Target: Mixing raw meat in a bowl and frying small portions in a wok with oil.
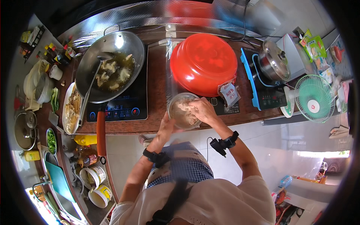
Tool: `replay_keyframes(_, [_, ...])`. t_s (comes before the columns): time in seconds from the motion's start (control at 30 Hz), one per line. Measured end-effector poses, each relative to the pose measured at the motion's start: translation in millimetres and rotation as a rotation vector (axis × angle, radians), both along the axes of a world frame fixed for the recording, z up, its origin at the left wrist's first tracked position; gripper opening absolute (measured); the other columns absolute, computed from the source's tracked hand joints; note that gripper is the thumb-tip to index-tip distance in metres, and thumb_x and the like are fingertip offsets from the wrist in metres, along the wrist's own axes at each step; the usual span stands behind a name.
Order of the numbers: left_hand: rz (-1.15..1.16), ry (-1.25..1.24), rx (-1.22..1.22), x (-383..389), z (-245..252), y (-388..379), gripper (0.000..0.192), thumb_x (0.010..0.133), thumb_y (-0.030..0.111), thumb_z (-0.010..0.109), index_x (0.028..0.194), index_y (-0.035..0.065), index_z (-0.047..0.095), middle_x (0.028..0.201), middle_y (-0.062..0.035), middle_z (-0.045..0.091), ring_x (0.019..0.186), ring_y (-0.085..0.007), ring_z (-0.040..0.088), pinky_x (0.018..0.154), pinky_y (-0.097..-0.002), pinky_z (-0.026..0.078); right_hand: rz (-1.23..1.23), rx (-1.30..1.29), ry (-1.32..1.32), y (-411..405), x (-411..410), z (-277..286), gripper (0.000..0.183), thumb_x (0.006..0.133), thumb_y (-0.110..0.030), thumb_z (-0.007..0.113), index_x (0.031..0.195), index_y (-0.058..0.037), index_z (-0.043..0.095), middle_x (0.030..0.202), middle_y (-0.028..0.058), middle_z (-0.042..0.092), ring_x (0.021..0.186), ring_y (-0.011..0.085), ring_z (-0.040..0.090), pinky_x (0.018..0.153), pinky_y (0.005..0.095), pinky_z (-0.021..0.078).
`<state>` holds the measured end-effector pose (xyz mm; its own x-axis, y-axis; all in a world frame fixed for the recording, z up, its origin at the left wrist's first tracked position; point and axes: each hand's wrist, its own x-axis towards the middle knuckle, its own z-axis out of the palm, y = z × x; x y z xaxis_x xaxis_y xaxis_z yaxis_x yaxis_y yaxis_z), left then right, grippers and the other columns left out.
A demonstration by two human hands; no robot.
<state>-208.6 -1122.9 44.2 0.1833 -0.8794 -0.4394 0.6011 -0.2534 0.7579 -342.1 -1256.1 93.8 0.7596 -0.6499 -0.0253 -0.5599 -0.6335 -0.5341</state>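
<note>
A clear bowl [173,104] of pale coated pieces, probably meat, is at the counter's front edge, below the red basin. My left hand [166,125] grips its left side. Inside the bowl, the fingers of my right hand [203,110] are closed on some of the coated pieces [186,108]; the fingertips are partly hidden. To the left, a steel wok [128,42] holds oil with several pieces [109,67] frying in it. A ladle [92,81] leans in the wok, its handle over the near rim.
The wok's orange handle [101,135] juts past the counter edge. An upturned red basin [204,62] stands behind the bowl. An oval plate of fried food [72,112] lies left of the wok. Rightward are a lidded pot [272,62] on an induction cooker [263,95] and a green fan [315,98].
</note>
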Motion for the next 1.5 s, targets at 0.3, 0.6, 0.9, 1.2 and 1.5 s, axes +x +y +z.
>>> replay_keyframes(0.3, [-0.047,0.026,0.047,6.4,2.6,0.0,0.052,0.086,0.001,0.032,0.136,0.0170,0.025,0.122,-0.0124,0.047,0.091,-0.0277,0.061,0.061,-0.0316,0.059,0.087,-0.062,0.001,26.6,-11.8,-19.8,0.034,0.069,0.007,0.053,0.103,0.0091,0.054,0.099,0.0270,0.056,0.089,0.0404,0.057,0.078,0.0425,0.0473])
replay_keyframes(0.6, [-0.073,0.003,0.037,9.6,-5.4,-4.8,0.050,0.087,0.002,0.033,0.135,0.0162,0.027,0.119,-0.0127,0.049,0.089,-0.0278,0.062,0.062,-0.0323,0.059,-0.031,-0.051,0.284,22.6,34.0,-39.9,0.009,0.067,-0.004,0.059,0.074,0.0000,0.061,0.076,0.0216,0.061,0.079,0.0381,0.060,0.067,0.0429,0.0487])
replay_keyframes(0.9, [-0.097,0.075,0.069,14.7,-8.2,-0.7,0.053,0.086,0.002,0.033,0.137,0.0159,0.024,0.117,-0.0135,0.051,0.083,-0.0275,0.064,0.063,-0.0314,0.059,-0.083,-0.002,0.033,26.3,7.7,-2.7,0.039,0.070,-0.002,0.058,0.108,-0.0114,0.058,0.105,0.0192,0.050,0.092,0.0357,0.055,0.080,0.0418,0.0454])
replay_keyframes(1.2, [-0.112,0.049,0.053,14.1,-0.8,-7.5,0.055,0.085,0.001,0.034,0.136,0.0166,0.024,0.117,-0.0136,0.051,0.084,-0.0255,0.064,0.064,-0.0329,0.058,-0.096,-0.070,-0.129,17.8,41.8,-55.0,0.015,0.071,-0.016,0.059,0.085,-0.0123,0.062,0.088,0.0134,0.051,0.078,0.0356,0.053,0.067,0.0432,0.0431])
replay_keyframes(1.5, [-0.103,0.088,0.123,18.2,11.9,-8.3,0.053,0.085,0.001,0.036,0.135,0.0151,0.025,0.121,-0.0148,0.048,0.089,-0.0287,0.062,0.064,-0.0347,0.059,0.330,-0.381,-0.056,27.0,-11.8,-10.5,0.013,0.066,-0.003,0.056,0.077,-0.0033,0.064,0.085,0.0109,0.057,0.077,0.0300,0.053,0.073,0.0381,0.0451])
